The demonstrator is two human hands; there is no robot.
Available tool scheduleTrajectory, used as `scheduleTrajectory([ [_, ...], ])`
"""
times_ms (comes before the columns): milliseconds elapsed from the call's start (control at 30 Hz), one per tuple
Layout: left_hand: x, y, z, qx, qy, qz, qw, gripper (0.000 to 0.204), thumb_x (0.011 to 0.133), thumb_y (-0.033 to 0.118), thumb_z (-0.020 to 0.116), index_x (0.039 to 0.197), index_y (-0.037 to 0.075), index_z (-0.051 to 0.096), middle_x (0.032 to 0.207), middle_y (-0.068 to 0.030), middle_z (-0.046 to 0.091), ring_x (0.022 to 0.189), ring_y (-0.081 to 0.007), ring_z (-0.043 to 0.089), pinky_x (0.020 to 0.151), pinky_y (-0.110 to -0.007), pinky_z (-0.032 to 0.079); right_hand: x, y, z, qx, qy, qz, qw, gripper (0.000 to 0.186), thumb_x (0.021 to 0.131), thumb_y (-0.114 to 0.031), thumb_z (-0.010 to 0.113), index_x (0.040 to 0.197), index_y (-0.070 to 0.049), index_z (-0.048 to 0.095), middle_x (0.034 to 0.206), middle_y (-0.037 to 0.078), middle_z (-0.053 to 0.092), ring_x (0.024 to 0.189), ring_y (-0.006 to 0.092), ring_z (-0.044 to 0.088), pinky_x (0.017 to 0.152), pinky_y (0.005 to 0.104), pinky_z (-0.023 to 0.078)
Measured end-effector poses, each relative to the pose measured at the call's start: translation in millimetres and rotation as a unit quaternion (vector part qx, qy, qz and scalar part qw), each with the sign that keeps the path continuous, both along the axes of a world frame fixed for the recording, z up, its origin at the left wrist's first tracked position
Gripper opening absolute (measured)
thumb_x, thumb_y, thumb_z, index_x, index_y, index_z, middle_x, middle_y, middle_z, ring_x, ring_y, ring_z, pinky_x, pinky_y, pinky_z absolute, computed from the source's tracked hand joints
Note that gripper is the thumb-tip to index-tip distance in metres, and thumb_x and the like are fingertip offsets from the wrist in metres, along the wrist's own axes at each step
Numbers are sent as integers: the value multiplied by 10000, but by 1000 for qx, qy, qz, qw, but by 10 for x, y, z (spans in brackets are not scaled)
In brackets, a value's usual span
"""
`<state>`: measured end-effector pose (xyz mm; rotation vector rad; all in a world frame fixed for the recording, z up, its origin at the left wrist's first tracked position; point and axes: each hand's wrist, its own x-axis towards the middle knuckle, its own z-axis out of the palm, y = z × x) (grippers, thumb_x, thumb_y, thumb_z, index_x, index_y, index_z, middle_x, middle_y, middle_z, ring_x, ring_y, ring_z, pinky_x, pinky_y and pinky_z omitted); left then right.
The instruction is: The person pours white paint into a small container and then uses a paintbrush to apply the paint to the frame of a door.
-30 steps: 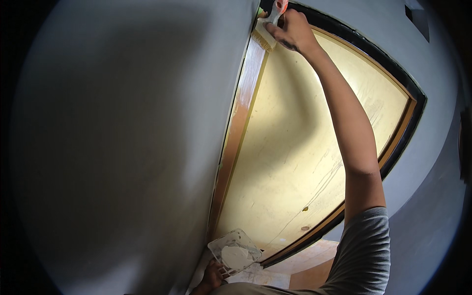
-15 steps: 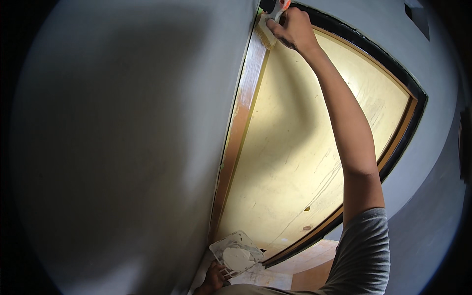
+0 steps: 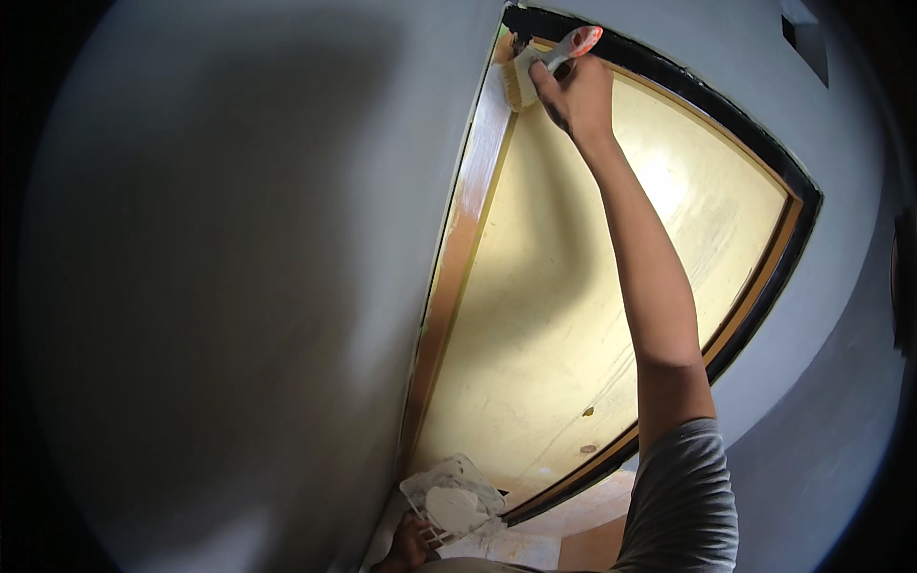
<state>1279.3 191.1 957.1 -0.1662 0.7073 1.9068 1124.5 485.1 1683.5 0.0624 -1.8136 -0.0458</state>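
Raised high, my right hand [image 3: 583, 95] grips a paintbrush [image 3: 580, 42] with a pale handle and an orange end. Its pale bristles [image 3: 514, 88] meet the upper part of the wooden door frame strip [image 3: 446, 286]. Wet white paint coats the strip's upper stretch; lower down it is bare brown. At the bottom, my left hand [image 3: 411, 542] is closed on the near side of a translucent plastic tub [image 3: 484, 480] with white paint [image 3: 453, 509] in it. Part of that hand is in shadow.
A pale yellow door panel [image 3: 535, 353] lies right of the strip, bordered by black trim [image 3: 726, 124]. The grey wall [image 3: 191, 286] rises close on the left, with more grey wall [image 3: 831, 315] to the right. A dark opening [image 3: 805, 43] is at upper right.
My right hand and the brush have come slightly lower in the picture, and more of the handle shows. The whole view has shifted a little. My left hand still holds the tub.
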Motion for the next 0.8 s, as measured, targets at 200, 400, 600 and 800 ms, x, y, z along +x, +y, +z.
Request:
scheduleTrajectory([
  [200,121,-22,102,-39,-44,36,998,749,1011,380,580,1630,216,191,1530,-158,353,1313,-386,493,1075,-577,508,21,72,-154,-34,10,46,998,342,811,-292,762,755,36,681,629,169,676,572,288,690,608,379,544],
  [400,137,-119,115,-13,-53,64,996,816,1027,363,630,1669,219,146,1503,-165,394,1260,-363,522,1039,-553,524,80,44,-236,115,47,118,985,263,857,-229,735,913,25,703,888,197,724,810,322,721,755,412,570],
  [600,45,-333,389,-12,58,30,998,764,882,276,672,1569,154,360,1457,-103,553,1308,-360,584,1071,-598,511,86,-134,-991,420,-149,-90,890,442,726,-134,737,1144,10,723,1106,114,688,1044,292,590,968,365,489],
  [800,-11,-222,333,17,7,28,999,554,886,132,602,1414,124,436,1347,-166,553,1176,-396,631,968,-601,582,63,-29,-1518,188,-264,111,940,232,853,-60,706,1081,-14,697,929,154,691,865,312,657,775,403,554],
])
